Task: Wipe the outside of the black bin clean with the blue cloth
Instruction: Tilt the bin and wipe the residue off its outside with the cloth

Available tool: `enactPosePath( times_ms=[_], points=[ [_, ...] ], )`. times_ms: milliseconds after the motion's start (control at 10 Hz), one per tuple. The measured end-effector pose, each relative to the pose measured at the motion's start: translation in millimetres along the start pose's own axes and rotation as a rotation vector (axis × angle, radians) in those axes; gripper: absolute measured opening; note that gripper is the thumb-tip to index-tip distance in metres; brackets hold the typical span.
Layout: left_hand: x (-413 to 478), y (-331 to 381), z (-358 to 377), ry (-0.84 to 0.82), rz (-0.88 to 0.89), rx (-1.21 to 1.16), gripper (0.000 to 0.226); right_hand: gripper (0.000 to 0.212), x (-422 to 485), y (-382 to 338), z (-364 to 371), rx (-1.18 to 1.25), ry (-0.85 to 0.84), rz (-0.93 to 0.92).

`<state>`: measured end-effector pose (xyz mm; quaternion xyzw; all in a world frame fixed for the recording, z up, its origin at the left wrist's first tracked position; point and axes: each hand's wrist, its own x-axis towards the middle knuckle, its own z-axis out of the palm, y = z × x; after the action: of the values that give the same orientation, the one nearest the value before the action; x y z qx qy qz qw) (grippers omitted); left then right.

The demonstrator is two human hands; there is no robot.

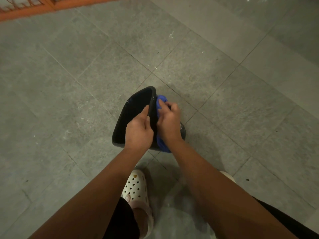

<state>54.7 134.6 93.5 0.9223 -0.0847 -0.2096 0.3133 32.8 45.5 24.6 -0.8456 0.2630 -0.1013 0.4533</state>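
The black plastic bin (134, 109) with a rounded rectangular mouth is sitting low over the floor in the middle of the view. It is leaning so that its open mouth is facing up and to the left. Whether its base is touching the floor is not clear.

The bunched blue cloth (161, 99) is lying against the bin's outer right wall, showing above and below the right hand (170, 121). That hand is pressing the cloth to the wall, its fingers curling into the fabric. The left hand (139, 130) is gripping the bin's right-hand rim, with fingers reaching inside the mouth and the thumb lying along the edge.

Both bare forearms are reaching down from the bottom of the view. Beneath them a white perforated clog (136, 185) is standing on the grey stone-tiled floor (207, 75), and the pale toe of a second shoe (227, 175) is peeking out beside the right forearm. An orange-painted wooden frame (34, 9) is running along the top left corner.
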Motion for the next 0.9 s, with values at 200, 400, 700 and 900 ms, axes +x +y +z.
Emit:
enactPosePath(
  times_ms=[200, 400, 700, 900],
  points=[
    [6, -2, -2, -0.004, -0.018, 0.017, 0.044, 0.03, -46, 3, 13, -0.038, 0.008, 0.025],
    [8, -7, -6, 0.01, 0.001, -0.011, 0.044, 0.025, -21, -10, 4, 0.01, -0.022, -0.053],
    [10, -14, -5, 0.035, -0.041, -0.029, 0.04, 0.04, -56, 1, 11, -0.011, 0.026, 0.098],
    [12, -14, -5, 0.062, -0.107, -0.069, 0.039, 0.042, -35, 15, 5, -0.086, -0.049, 0.055]
  ],
)
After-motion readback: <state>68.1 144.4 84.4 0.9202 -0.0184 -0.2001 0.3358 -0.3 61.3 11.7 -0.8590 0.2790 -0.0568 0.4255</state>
